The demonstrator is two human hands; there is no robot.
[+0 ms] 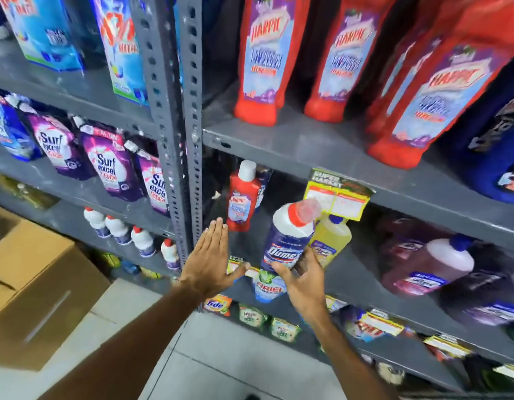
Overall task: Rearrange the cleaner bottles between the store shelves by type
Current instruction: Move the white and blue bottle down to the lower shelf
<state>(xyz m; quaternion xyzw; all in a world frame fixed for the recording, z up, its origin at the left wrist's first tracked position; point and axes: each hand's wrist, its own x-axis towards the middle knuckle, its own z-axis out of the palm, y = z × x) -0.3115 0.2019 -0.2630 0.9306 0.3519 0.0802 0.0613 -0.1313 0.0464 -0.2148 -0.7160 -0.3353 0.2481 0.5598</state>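
- The right hand (303,277) is gripping the white plastic Domex bottle with red cap (289,238) at its base, tilted, before the middle shelf (365,272).
- The left hand (211,256) is hovering flat, fingers together, empty.
- The bottle is probably heavy and smooth; holding around its body seems safer.

Your two arms are bare, and so are both hands. Your left hand (212,261) shows just beside the grey shelf post (189,140). Your right hand (304,280) shows farther to the right of that post. You see the backs of both hands, with short nails on the left fingers (218,230). Your left arm (128,342) looks long and wide below the post. Your right arm (346,352) looks thinner, off to the post's right.
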